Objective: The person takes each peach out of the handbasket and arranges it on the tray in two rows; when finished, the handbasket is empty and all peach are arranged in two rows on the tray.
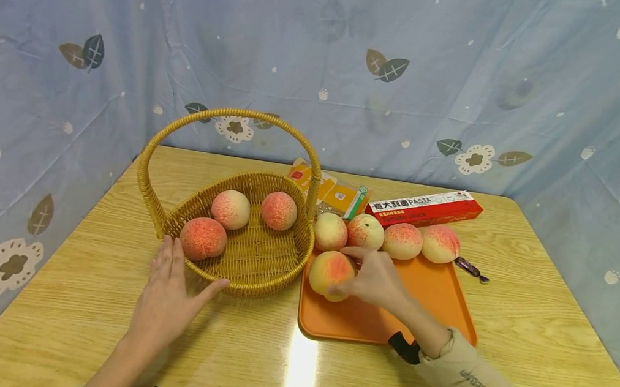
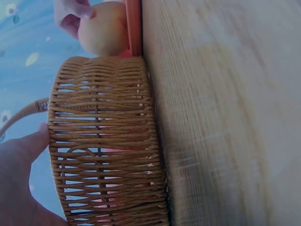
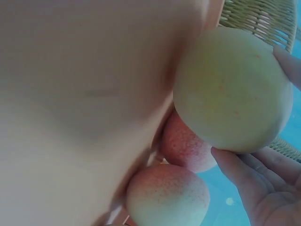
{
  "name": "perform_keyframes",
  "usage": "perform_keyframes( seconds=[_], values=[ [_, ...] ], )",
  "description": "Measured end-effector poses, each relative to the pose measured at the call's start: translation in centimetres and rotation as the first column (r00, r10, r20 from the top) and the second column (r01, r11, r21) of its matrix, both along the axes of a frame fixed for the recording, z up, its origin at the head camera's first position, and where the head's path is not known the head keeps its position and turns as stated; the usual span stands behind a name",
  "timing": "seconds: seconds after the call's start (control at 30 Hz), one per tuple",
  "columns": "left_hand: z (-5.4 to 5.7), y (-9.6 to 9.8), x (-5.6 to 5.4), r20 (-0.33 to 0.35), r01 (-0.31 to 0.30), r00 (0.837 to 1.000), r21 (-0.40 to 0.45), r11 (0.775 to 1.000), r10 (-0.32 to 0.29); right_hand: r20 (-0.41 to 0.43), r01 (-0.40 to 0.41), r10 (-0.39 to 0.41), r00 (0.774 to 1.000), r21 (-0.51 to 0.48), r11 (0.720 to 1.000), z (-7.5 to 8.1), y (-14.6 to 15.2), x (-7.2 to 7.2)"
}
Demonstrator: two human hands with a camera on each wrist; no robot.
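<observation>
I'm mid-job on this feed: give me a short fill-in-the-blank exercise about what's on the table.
1. The basket holds ____ peaches.
2. The right hand grips a peach, while the left hand touches the ____.
3. The tray is ____ in color.
4. The red-and-white box has the English word ____ on its white side.

Missing words: three; basket; orange; PASTA.

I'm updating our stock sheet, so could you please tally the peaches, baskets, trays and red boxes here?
Peaches: 8 (3 in the basket, 4 in a row, 1 in the right hand)
Basket: 1
Orange tray: 1
Red pasta box: 1
Total: 11
</observation>
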State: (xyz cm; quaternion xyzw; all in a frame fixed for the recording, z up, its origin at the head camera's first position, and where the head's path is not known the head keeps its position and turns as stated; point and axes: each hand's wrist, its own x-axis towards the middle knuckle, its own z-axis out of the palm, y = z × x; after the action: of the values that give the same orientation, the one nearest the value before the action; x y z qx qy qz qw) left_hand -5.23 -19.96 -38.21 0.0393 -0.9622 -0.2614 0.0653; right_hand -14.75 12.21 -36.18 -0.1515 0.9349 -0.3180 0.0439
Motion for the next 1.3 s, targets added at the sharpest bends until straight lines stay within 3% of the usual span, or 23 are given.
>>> perform_keyframes(
  seconds=[0.23, 0.4, 0.6, 0.73, 0.87, 1.07, 1.3],
  values=[
    [0.1, 0.0, 0.0, 0.012, -0.002, 1.000, 0.001, 1.000, 0.002, -0.020, -0.028, 0.027, 0.999, -0.018, 0.999, -0.7, -0.1, -0.1],
    [0.1, 0.1, 0.1, 0.004, -0.001, 1.000, -0.003, 1.000, 0.001, -0.017, -0.107, 0.106, 0.994, -0.094, 0.990, -0.9, 0.2, -0.3],
    [0.1, 0.1, 0.1, -0.008, 0.001, 1.000, -0.005, 1.000, -0.001, 0.113, -0.177, 0.197, 0.974, -0.163, 0.971, -1.0, 1.0, -1.1],
    [0.1, 0.1, 0.1, -0.014, 0.002, 1.000, -0.005, 1.000, -0.002, 0.255, -0.119, 0.193, 0.948, -0.279, 0.953, -1.1, 1.4, -1.7],
    [0.1, 0.0, 0.1, -0.021, 0.004, 1.000, -0.006, 1.000, -0.004, 0.334, -0.062, 0.191, 0.923, -0.359, 0.931, -1.3, 1.5, -2.2],
    [0.1, 0.0, 0.2, -0.009, -0.003, 1.000, -0.008, 1.000, 0.003, 0.347, -0.073, 0.247, 0.905, -0.446, 0.892, -1.5, 1.0, -2.4],
    [0.2, 0.0, 0.2, -0.006, 0.000, 1.000, -0.007, 1.000, 0.000, 0.345, -0.085, 0.264, 0.901, -0.456, 0.886, -1.6, 1.0, -2.4]
  ],
)
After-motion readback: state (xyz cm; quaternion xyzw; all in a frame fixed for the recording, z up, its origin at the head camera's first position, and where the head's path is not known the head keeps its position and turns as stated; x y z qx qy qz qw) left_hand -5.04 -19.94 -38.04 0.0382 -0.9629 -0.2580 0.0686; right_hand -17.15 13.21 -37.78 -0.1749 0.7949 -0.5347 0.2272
